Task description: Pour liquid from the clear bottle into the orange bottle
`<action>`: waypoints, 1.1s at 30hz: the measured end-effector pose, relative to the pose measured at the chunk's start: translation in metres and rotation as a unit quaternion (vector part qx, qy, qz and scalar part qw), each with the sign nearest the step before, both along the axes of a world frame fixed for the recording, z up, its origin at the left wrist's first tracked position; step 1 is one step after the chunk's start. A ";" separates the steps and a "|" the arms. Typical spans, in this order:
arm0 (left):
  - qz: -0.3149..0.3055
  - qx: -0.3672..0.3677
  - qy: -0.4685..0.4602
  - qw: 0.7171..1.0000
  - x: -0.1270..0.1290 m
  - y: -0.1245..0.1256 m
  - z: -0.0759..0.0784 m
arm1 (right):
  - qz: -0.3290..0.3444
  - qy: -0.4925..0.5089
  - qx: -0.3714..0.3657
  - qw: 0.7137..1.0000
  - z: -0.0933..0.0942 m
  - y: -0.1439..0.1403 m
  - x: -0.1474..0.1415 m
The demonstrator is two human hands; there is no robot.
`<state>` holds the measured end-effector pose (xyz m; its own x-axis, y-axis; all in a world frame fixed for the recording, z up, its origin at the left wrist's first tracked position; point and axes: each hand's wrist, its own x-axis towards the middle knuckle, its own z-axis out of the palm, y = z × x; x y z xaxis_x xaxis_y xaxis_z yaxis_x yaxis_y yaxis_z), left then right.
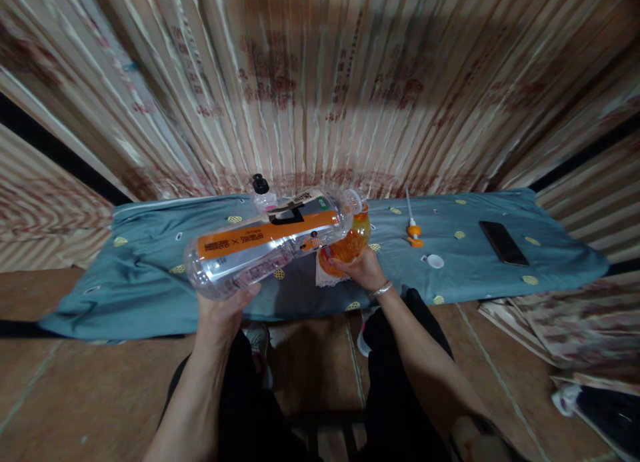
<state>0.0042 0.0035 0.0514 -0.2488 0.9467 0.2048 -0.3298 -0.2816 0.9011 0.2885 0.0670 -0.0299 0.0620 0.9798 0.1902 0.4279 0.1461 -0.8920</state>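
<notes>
From where I stand, with the orange-tinted bottle as the centre of the dial, the trouble would most likely start at its neck. The mouth of a big clear plastic bottle, wrapped in an orange-and-silver label, sits right at that neck, and I cannot tell whether the two rims touch or merely overlap.

The left hand, at eight o'clock, grips the clear bottle close to its base, thumb along the near side. Held so far back, the mouth end could wander with a small turn of the wrist, and any liquid in there would run down the outside. I cannot make out how much either bottle contains, so overfilling seems possible too. A hard squeeze on that thin wall might push out a sudden gush.

The right hand, at about five, is wrapped around the orange-tinted bottle, its far fingers hidden. That bottle stands by a white lace-edged napkin at seven, over a rumpled teal pineapple-print cloth; should the grip slacken, a knock from the heavier-looking one could tip it.

A spill heading toward three o'clock could reach the orange-headed pump, the white cap and, farther out, the black smartphone. Toward ten, the small black-capped bottle stands near enough for a swinging base to clip.
</notes>
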 end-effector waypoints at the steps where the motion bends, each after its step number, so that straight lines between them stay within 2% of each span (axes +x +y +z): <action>1: -0.004 0.000 -0.002 1.000 0.000 0.000 0.001 | -0.001 -0.001 -0.001 1.000 0.000 0.000 0.000; 7: -0.012 -0.012 0.003 1.000 -0.001 0.000 0.000 | -0.007 -0.018 -0.005 1.000 0.001 0.000 -0.001; 11: 0.015 -0.017 -0.016 1.000 -0.001 0.001 -0.003 | -0.015 -0.036 -0.013 0.999 0.003 -0.001 -0.001; 17: -0.006 -0.010 0.000 1.000 0.000 0.001 0.000 | -0.011 -0.033 -0.002 0.999 0.003 -0.001 -0.002; 26: 0.027 0.003 -0.013 1.000 0.004 0.002 -0.004 | -0.007 -0.020 -0.004 1.000 0.002 -0.001 -0.002; 33: -0.020 0.010 -0.015 1.000 -0.002 0.000 -0.002 | -0.008 -0.017 -0.002 1.000 -0.002 0.001 -0.001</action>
<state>0.0017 0.0038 0.0494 -0.2179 0.9517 0.2163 -0.3679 -0.2854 0.8850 0.2873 0.0675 -0.0316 0.0713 0.9795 0.1882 0.4595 0.1352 -0.8779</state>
